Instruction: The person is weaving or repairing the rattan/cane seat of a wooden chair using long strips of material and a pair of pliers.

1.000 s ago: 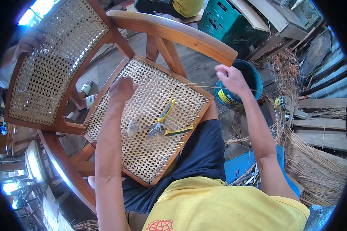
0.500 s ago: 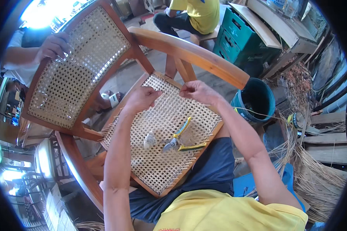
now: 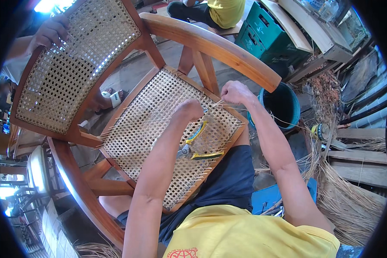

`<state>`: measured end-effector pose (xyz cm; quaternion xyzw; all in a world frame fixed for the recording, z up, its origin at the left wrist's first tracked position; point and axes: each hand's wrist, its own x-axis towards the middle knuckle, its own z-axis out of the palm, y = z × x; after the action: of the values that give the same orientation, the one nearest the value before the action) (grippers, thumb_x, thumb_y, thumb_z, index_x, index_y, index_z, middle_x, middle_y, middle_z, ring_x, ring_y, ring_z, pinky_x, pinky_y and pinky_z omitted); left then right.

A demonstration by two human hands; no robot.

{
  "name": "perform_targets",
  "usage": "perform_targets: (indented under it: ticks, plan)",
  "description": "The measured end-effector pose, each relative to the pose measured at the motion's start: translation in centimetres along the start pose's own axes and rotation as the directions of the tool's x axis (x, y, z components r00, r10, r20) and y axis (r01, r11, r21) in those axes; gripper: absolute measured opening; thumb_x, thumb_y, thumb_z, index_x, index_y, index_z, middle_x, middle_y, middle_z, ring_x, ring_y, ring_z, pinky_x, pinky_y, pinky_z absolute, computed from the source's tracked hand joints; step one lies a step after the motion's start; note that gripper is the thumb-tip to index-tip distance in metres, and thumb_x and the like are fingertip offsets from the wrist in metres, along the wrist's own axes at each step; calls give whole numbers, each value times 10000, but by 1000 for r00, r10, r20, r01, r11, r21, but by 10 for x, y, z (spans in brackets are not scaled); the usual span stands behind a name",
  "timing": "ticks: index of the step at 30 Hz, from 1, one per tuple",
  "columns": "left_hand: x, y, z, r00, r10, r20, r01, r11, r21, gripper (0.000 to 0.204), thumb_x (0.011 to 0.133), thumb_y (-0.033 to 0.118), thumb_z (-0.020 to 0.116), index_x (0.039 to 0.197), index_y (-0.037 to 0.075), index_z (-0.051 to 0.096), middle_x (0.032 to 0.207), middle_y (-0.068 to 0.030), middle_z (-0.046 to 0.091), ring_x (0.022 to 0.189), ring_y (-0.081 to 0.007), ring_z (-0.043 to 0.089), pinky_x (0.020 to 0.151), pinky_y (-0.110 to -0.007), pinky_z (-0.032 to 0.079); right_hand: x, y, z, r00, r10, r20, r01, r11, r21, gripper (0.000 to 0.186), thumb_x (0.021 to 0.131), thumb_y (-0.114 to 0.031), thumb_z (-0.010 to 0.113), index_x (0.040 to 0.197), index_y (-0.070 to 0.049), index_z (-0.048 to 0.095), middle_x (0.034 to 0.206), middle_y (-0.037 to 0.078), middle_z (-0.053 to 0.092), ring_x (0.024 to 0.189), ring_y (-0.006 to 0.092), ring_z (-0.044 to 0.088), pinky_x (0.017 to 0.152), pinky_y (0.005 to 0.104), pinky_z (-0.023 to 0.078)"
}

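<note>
A wooden chair with a woven cane seat [image 3: 137,120] and cane backrest [image 3: 64,86] lies before me. My left hand [image 3: 190,109] is closed over the seat's right half; what it holds is hard to make out. My right hand [image 3: 236,92] pinches pale cane strands [image 3: 217,104] at the seat's far right edge, below the curved armrest [image 3: 202,41]. Yellow-handled pruners [image 3: 202,155] rest open on the weave, partly behind my left forearm. Loose cane ends poke out along the seat frame.
Another person's hand [image 3: 51,32] grips the backrest; a sandalled foot shows beneath. A person in yellow [image 3: 223,13] sits behind. At right stand green crates [image 3: 262,38], a teal bucket [image 3: 279,105], planks [image 3: 352,170] and heaped loose cane [image 3: 344,198].
Since half a second ago my left hand has moved rightward across the seat, and my right hand has moved right to the edge. A second ago the hands were wide apart along a strand.
</note>
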<state>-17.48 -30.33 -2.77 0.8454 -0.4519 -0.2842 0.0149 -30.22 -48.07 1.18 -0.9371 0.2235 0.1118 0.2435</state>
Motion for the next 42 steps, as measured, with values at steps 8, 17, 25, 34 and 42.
perform_targets:
  ticks: [8, 17, 25, 34, 42]
  plan:
    - [-27, 56, -14, 985, -169, -43, 166, 983, -73, 320, 833, 174, 654, 1114, 38, 723, 1169, -191, 695, 1092, -340, 676, 931, -427, 540, 5, 15, 4, 987, -101, -124, 102, 995, 0, 184, 721, -179, 654, 833, -74, 756, 807, 159, 716, 776, 317, 696, 724, 404, 541]
    - [-7, 22, 18, 970, -227, -92, 168, 891, -422, 358, 913, 272, 538, 874, -35, 720, 845, -203, 717, 835, -283, 722, 833, -414, 564, 13, 3, 20, 985, -151, -83, 151, 989, -10, 197, 724, -180, 619, 813, -83, 765, 814, 154, 723, 804, 328, 706, 749, 414, 558]
    - [-20, 31, 3, 978, -207, 22, 185, 813, -552, 523, 984, 404, 457, 769, -1, 709, 642, -117, 688, 626, -232, 698, 704, -384, 572, -3, -14, 32, 990, -139, -31, 137, 989, -48, 176, 763, -219, 713, 876, -90, 749, 905, 111, 736, 902, 293, 702, 798, 415, 536]
    - [-37, 8, -3, 939, -240, -247, 199, 963, -180, 452, 871, 500, 665, 978, 71, 752, 1063, -158, 719, 979, -315, 698, 845, -429, 552, -19, -31, 34, 994, -1, -107, -22, 976, -217, 168, 756, -128, 715, 915, -82, 748, 934, 146, 745, 997, 317, 700, 932, 540, 479]
    - [-118, -87, -83, 953, -243, -182, 180, 935, -305, 536, 872, 538, 669, 827, 7, 722, 702, -112, 695, 644, -207, 673, 661, -384, 539, -5, -57, 36, 960, -277, -40, 279, 958, 67, 197, 840, -221, 705, 939, -55, 742, 932, 138, 736, 928, 283, 709, 869, 433, 521]
